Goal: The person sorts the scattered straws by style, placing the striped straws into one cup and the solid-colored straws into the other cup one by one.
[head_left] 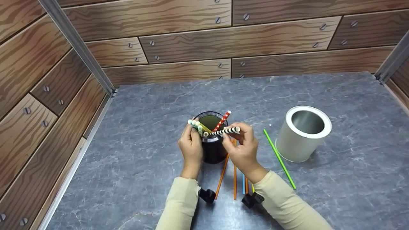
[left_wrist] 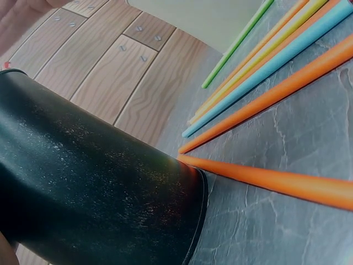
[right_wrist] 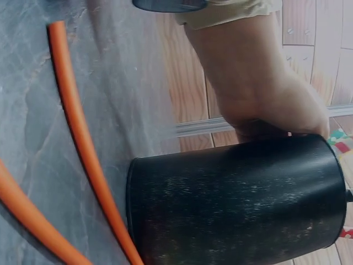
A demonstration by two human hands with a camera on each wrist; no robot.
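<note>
Grey tabletop [head_left: 319, 198]: hands flank black cup [head_left: 213, 150], right hand [head_left: 242, 145] pinching striped straw [head_left: 225, 131].

The right hand [head_left: 243, 150] hides part of the orange straws [head_left: 235, 179].

Staged test booth; printed wood-plank walls [head_left: 191, 38], faux-stone tabletop [head_left: 319, 95].
</note>
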